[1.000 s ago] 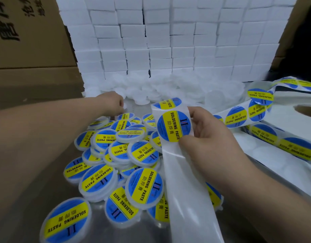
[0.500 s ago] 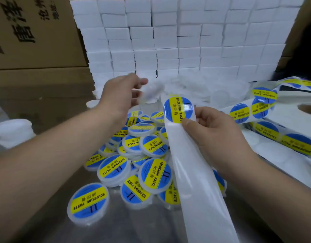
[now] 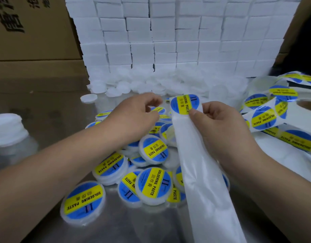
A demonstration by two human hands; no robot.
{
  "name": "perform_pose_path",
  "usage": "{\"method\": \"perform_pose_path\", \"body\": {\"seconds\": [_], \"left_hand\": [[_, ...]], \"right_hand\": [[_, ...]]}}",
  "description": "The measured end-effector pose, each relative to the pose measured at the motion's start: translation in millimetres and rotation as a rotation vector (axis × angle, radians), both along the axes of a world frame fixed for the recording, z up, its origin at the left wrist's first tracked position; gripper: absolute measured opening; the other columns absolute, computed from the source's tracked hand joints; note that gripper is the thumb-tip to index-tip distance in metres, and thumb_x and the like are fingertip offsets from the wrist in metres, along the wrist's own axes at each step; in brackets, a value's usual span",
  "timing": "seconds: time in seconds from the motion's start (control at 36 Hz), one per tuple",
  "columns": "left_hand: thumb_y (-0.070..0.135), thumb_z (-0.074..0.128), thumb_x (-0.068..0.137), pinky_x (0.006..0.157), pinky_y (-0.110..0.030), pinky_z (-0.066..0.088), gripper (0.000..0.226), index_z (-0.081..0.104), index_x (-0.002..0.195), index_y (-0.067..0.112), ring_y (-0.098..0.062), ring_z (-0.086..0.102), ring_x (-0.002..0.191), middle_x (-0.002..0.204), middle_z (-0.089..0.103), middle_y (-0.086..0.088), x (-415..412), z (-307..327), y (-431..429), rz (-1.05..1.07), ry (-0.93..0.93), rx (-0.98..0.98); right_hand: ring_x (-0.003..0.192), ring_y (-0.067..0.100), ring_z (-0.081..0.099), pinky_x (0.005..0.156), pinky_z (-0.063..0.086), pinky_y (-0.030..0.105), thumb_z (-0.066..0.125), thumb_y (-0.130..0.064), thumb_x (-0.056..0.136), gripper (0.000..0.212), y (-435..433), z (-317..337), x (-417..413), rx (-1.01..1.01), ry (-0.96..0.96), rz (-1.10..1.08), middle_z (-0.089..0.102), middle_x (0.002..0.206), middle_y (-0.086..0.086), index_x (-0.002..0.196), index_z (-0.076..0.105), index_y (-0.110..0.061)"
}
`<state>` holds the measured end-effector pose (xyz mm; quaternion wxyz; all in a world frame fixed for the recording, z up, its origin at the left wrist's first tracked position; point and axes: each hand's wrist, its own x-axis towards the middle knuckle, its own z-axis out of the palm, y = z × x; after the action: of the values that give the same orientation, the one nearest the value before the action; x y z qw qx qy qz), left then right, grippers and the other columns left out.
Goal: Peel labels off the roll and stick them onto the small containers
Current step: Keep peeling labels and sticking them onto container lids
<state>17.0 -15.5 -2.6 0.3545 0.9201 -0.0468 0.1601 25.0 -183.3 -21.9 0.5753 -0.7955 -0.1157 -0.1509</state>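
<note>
My right hand (image 3: 216, 125) pinches the white backing strip (image 3: 209, 190), thumb just under a round blue-and-yellow "SOLDERING PASTE" label (image 3: 183, 104) at the strip's top end. The strip runs down toward me over a pile of labelled small containers (image 3: 154, 149). My left hand (image 3: 137, 114) hovers over that pile just left of the label, fingers curled. Whether it holds a container is hidden. The label roll (image 3: 263, 118) lies unwound to the right. Unlabelled white containers (image 3: 168, 81) are heaped behind.
A wall of stacked white boxes (image 3: 168, 32) closes the back. Cardboard cartons (image 3: 28, 32) stand at the left. One lone white container (image 3: 89, 98) and a white stack (image 3: 7, 127) sit on the metal table (image 3: 51, 111) at the left.
My left hand drew back from the white heap at the rear toward the label. My right hand pushed the strip forward, so a single label sits at its top end.
</note>
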Motion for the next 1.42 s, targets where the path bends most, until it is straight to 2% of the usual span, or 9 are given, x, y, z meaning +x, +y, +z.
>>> {"method": "perform_pose_path", "body": {"seconds": [0.14,0.36,0.47,0.56,0.64,0.78,0.89,1.03,1.42], "left_hand": [[0.048,0.053,0.076,0.09,-0.028,0.043,0.044,0.056,0.119,0.041,-0.009,0.049,0.111,0.122,0.053,0.018,-9,-5,-7,-0.14,0.191,0.433],[0.043,0.05,0.084,0.085,-0.028,0.036,0.026,0.066,0.104,0.034,-0.012,0.051,0.103,0.118,0.057,0.017,-1,-13,-12,-0.174,-0.13,0.75],[0.029,0.053,0.087,0.083,-0.019,0.031,0.014,0.065,0.081,0.028,-0.006,0.046,0.11,0.13,0.049,0.013,-2,-12,-9,-0.151,-0.18,0.537],[0.023,0.052,0.085,0.067,-0.008,0.032,0.018,0.053,0.067,0.026,0.006,0.043,0.084,0.116,0.051,0.014,-5,-4,-8,-0.053,-0.147,0.213],[0.022,0.048,0.085,0.049,-0.016,0.039,0.019,0.055,0.069,0.017,0.001,0.043,0.052,0.091,0.057,0.017,-10,4,-8,0.053,-0.133,-0.274],[0.021,0.038,0.094,0.058,-0.023,0.04,0.022,0.049,0.076,0.012,-0.009,0.046,0.066,0.079,0.053,-0.008,-16,8,-14,0.06,-0.191,-0.539],[0.029,0.037,0.096,0.039,-0.008,0.028,0.016,0.046,0.082,0.029,0.0,0.039,0.04,0.058,0.052,0.014,-25,6,-23,-0.054,-0.212,-0.414],[0.067,0.044,0.065,0.062,-0.006,0.036,0.023,0.051,0.073,0.047,0.01,0.049,0.074,0.082,0.056,0.021,-26,1,-22,-0.08,-0.205,-0.048],[0.049,0.063,0.06,0.067,-0.003,0.037,0.016,0.055,0.075,0.049,0.008,0.049,0.083,0.09,0.052,0.015,-25,2,-19,-0.131,-0.161,-0.077]], "right_hand": [[0.054,0.008,0.048,0.052,0.038,0.025,0.059,-0.03,0.086,0.024,-2,0,0,-0.05,0.006,-0.043,0.059,0.061,0.0,0.071,0.059,-0.011],[0.068,0.014,0.058,0.065,0.047,0.031,0.057,-0.027,0.086,0.015,-3,4,-2,-0.054,0.043,-0.033,0.067,0.075,0.001,0.085,0.066,-0.015],[0.065,0.014,0.056,0.062,0.049,0.035,0.057,-0.022,0.084,0.013,-4,5,-2,0.001,0.066,-0.024,0.067,0.073,0.008,0.08,0.066,-0.012],[0.067,0.02,0.053,0.069,0.052,0.046,0.058,-0.021,0.082,0.016,-4,8,-2,0.062,0.083,-0.028,0.065,0.084,0.02,0.079,0.063,-0.005],[0.062,0.017,0.048,0.057,0.044,0.035,0.059,-0.025,0.082,0.023,-6,7,0,0.08,0.051,-0.031,0.057,0.066,0.014,0.072,0.057,-0.004],[0.05,0.008,0.037,0.046,0.031,0.023,0.06,-0.034,0.082,0.037,-4,2,0,-0.001,0.007,-0.011,0.044,0.056,0.001,0.072,0.054,0.002],[0.051,0.009,0.037,0.047,0.03,0.024,0.058,-0.037,0.082,0.042,-3,0,-4,-0.032,-0.017,0.066,0.043,0.058,0.004,0.077,0.055,0.004],[0.056,0.011,0.044,0.054,0.036,0.028,0.059,-0.036,0.082,0.033,2,2,-12,-0.006,-0.056,0.252,0.05,0.06,0.016,0.077,0.059,-0.004],[0.061,0.011,0.056,0.058,0.045,0.027,0.055,0.002,0.08,0.029,0,3,-11,0.146,-0.02,0.438,0.063,0.062,0.001,0.071,0.068,-0.023]]}}
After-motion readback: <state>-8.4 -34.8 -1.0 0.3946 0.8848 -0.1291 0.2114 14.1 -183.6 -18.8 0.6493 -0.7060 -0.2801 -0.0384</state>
